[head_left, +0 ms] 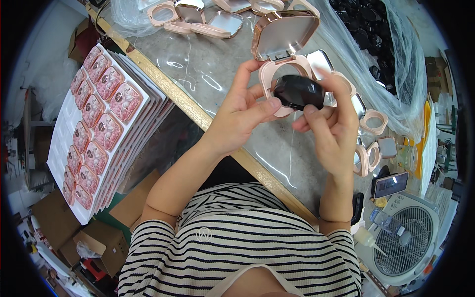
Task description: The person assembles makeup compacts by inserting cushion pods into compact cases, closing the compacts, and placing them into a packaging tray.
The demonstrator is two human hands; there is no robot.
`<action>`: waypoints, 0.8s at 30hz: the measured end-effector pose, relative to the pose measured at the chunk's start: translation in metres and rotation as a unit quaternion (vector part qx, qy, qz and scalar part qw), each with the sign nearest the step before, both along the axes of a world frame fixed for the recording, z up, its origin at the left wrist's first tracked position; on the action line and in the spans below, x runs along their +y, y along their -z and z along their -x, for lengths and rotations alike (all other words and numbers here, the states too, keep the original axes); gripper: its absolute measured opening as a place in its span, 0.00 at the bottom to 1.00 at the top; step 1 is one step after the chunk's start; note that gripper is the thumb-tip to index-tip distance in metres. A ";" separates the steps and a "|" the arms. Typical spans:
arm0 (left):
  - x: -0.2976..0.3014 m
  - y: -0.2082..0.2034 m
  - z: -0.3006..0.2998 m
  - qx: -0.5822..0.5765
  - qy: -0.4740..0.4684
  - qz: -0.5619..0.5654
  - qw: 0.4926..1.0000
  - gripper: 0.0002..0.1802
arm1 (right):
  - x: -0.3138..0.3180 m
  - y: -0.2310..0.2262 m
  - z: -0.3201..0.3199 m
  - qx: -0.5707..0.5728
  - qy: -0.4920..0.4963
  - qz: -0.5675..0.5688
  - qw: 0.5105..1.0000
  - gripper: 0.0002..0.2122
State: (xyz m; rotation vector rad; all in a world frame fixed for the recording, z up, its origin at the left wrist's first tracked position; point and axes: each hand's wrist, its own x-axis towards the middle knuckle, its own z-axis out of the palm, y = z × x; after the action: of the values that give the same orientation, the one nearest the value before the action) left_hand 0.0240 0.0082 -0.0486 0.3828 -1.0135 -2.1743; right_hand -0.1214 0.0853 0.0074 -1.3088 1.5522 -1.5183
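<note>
My left hand (240,114) grips a pale pink compact case (267,79) by its side, thumb on the near rim. The case is open, its mirrored lid (287,37) with a rose-gold edge standing up on the far side, and its base has a round opening. In my right hand (329,131), a glossy black oval-looking piece (298,92) is pinched between thumb and fingers. It overlaps the base's opening in this view; whether it touches the rim I cannot tell. Just beyond my right hand lie more open pink compacts (373,121) on the grey table.
More open compacts (222,24) lie along the far table edge. Clear plastic (403,106) surrounds many black pieces (363,37) at far right. Left of the table's wooden edge (190,105) stand stacked trays of pink decorated squares (94,111). A phone (391,184), nozzle bottle (365,236) and fan (396,242) are at right.
</note>
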 end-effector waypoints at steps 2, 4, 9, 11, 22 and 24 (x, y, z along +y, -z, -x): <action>0.001 0.001 0.000 0.007 -0.015 0.016 1.000 0.31 | 0.001 0.001 -0.002 0.074 -0.038 0.000 0.997 0.14; 0.000 0.002 0.000 0.005 -0.017 0.041 0.999 0.31 | 0.004 0.002 0.000 0.092 -0.017 -0.007 0.996 0.13; -0.001 -0.001 -0.001 0.019 -0.009 0.052 0.998 0.35 | 0.003 0.007 0.010 0.130 0.072 0.033 0.988 0.11; -0.002 0.001 -0.001 0.023 0.010 0.050 0.998 0.37 | -0.002 -0.001 0.003 -0.055 0.052 0.086 0.993 0.12; -0.002 0.002 -0.004 0.029 0.022 0.071 0.997 0.39 | -0.007 0.015 0.005 0.089 0.058 0.045 0.993 0.11; -0.002 0.001 -0.004 0.017 0.022 0.076 0.997 0.38 | -0.007 0.016 0.005 0.093 0.060 0.045 0.993 0.11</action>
State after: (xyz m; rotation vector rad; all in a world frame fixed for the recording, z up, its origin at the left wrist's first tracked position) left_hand 0.0280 0.0062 -0.0497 0.2535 -1.1687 -2.1198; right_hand -0.1267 0.0782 -0.0087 -1.4661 1.7242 -1.5944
